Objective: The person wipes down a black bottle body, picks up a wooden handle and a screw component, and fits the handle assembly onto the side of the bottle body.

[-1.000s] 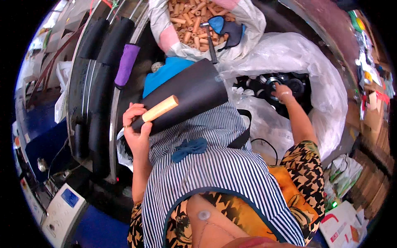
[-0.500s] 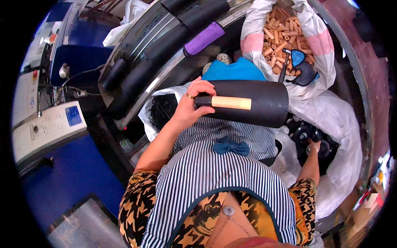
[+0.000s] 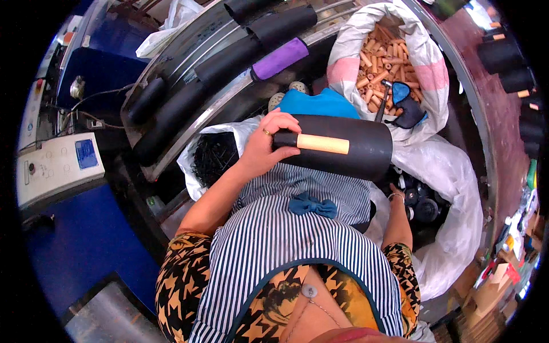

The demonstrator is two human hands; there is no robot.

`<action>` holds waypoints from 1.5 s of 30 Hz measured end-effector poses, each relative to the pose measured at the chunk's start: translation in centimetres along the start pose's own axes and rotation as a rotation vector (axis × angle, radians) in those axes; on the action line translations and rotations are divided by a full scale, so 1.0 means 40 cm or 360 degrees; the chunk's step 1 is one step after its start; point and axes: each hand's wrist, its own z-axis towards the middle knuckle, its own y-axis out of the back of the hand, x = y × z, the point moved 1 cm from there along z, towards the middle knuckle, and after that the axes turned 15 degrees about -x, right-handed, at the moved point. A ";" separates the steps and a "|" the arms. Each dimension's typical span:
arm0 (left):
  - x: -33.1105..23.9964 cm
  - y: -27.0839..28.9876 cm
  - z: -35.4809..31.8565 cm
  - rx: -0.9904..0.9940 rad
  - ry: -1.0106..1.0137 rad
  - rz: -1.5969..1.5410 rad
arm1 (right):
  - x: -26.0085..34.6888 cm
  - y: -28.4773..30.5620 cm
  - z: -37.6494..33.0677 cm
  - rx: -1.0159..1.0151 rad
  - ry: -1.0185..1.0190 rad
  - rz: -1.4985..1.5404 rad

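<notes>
Left hand curls round a tube's end, mid-frame. Right hand — grip unclear — dips into a bag, right.

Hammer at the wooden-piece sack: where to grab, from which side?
Probably the hammer's slim dark handle, low down, from above on the person's side: it points back toward them, while the head lies farther off by the wooden pieces. The black-and-blue item would likely crowd a right-side approach.

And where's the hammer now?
The hammer is upper right in the head view, at the white sack's mouth, by the tan tubes, left of the dark cloth.
</notes>
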 end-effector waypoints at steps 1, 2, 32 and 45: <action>-0.002 0.005 0.003 0.0021 -0.0015 0.0022 | 0.009 -0.004 0.001 0.0068 -0.0059 -0.0025; -0.001 0.010 0.002 0.0013 -0.0030 0.0029 | 0.025 -0.005 -0.008 0.0042 0.0014 -0.0026; -0.049 0.226 -0.077 -0.1082 0.0469 -0.0765 | 0.762 0.320 -1.214 0.1095 0.1431 0.1844; 0.031 0.254 -0.014 0.0074 0.1752 -0.1371 | 0.670 0.460 -1.222 0.0908 0.3456 0.1475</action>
